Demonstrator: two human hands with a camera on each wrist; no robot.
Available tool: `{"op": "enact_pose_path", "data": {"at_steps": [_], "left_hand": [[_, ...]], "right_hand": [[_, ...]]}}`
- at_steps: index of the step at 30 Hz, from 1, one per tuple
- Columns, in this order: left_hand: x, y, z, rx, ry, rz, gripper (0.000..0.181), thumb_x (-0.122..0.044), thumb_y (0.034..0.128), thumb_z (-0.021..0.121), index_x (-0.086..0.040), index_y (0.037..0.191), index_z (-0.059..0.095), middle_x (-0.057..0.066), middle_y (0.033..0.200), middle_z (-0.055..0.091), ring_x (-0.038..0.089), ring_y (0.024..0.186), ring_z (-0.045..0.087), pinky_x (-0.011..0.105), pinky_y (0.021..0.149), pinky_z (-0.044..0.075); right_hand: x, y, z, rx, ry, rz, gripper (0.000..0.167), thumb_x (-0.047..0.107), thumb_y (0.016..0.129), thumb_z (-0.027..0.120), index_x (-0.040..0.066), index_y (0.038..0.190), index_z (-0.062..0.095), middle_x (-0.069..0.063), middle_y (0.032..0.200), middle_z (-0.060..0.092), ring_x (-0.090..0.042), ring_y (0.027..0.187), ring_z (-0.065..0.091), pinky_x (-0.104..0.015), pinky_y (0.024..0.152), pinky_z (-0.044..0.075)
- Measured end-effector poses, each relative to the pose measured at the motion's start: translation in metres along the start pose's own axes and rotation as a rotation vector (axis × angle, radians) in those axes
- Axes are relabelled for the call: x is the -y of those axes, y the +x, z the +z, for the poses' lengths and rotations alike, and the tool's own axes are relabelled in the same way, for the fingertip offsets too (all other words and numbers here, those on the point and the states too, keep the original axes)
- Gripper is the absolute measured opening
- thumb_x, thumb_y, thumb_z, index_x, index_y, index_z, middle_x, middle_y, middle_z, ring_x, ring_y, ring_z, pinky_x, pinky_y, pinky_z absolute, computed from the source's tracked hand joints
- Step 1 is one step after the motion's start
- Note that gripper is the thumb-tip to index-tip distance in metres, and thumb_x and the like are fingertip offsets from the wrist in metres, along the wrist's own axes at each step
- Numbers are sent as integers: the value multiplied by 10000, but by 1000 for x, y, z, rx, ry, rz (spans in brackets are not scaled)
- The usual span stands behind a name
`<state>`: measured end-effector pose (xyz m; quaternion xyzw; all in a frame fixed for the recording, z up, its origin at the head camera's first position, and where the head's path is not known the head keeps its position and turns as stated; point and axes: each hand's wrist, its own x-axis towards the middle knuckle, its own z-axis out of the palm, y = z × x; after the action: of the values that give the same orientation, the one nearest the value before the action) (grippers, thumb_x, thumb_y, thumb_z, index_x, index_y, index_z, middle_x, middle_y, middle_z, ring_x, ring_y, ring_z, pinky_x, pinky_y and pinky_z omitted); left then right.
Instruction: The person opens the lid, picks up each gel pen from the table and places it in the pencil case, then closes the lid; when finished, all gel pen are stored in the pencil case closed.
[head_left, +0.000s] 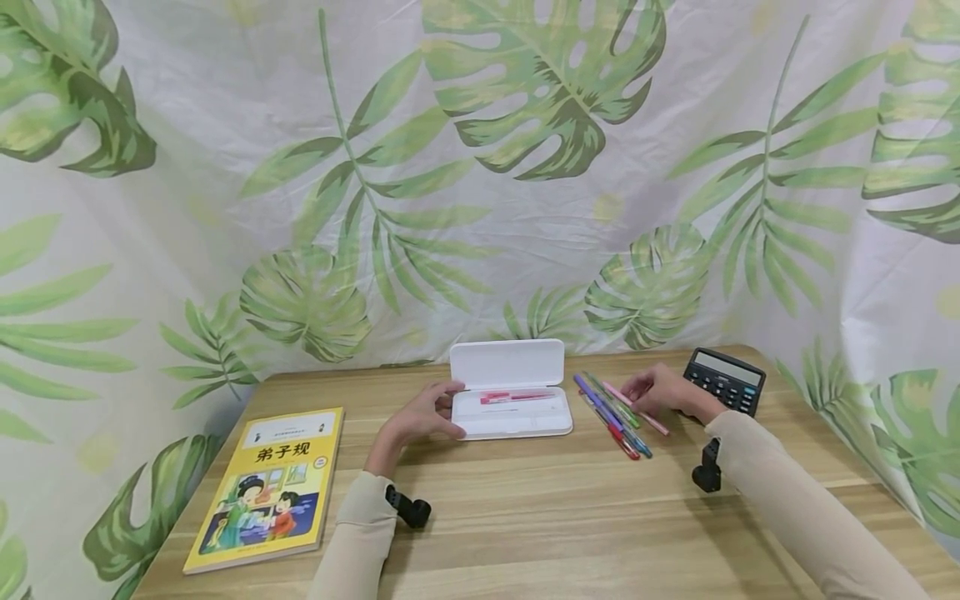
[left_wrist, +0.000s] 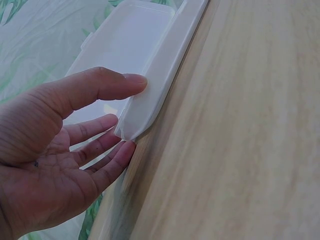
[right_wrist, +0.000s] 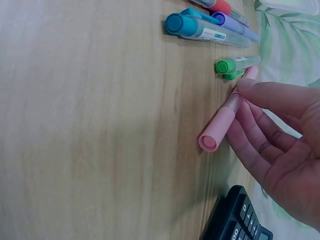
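Observation:
A white pencil case [head_left: 512, 423] lies with its lid raised, and a red-and-clear pen [head_left: 498, 397] is inside it. My left hand [head_left: 426, 412] grips the case's left end. In the left wrist view, the thumb [left_wrist: 115, 86] lies against the case's wall [left_wrist: 160, 75] and the fingers are at its corner. To the right, my right hand [head_left: 660, 392] pinches a pink pen [right_wrist: 218, 129] between thumb and fingers. Beside it lie a green pen [right_wrist: 235, 64], a blue-capped pen [right_wrist: 205, 31], a purple pen [head_left: 588, 390] and a red pen [head_left: 624, 442].
A black calculator [head_left: 726, 379] stands right of my right hand, near the back edge. At the left lies a yellow book [head_left: 262, 483]. A leaf-patterned cloth [head_left: 540, 208] hangs behind the wooden table [head_left: 525, 525].

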<state>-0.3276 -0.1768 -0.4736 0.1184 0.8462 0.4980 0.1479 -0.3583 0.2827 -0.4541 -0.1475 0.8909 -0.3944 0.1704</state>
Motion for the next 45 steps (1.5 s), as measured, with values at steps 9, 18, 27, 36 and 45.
{"op": "enact_pose_path", "data": {"at_steps": [9,18,27,36,45], "left_hand": [[3,2,1,4,7,14,873,27,715,868,-23,1486,461,255,1376,471,349,1203,563,441,1028,504],[2,3,-1,-1,17,4,868,15,725,867,-33,1490,460,237,1366,485,334,1196,558,437,1030,497],[3,1,-3,7,12,11,871,17,729,860,-9,1494,445,263,1373,477,361,1208,554,431,1028,499],[2,0,-1,3,6,5,869,20,724,859,-22,1491,454,255,1373,480,353,1202,562,431,1023,503],[2,-1,1,-1,-2,7,868,19,713,866,-30,1482,467,247,1365,481,345,1187,567,438,1019,504]], "right_hand": [[1,1,-4,-3,38,31,305,-11,839,751,-117,1121,704,-153,916,719,-122,679,594,-286,595,537],[7,2,-7,7,31,65,328,15,874,722,-87,1185,696,-193,1034,716,-160,797,643,-349,701,581],[19,5,-4,18,42,17,353,57,888,724,-67,1217,688,-201,1107,715,-171,885,679,-349,763,603],[53,15,10,71,82,-115,317,19,906,707,-99,1198,675,-261,1080,713,-146,864,670,-321,730,596],[91,38,35,90,59,-228,258,-26,889,699,-83,1140,702,-265,1031,706,-125,839,637,-247,714,548]]}}
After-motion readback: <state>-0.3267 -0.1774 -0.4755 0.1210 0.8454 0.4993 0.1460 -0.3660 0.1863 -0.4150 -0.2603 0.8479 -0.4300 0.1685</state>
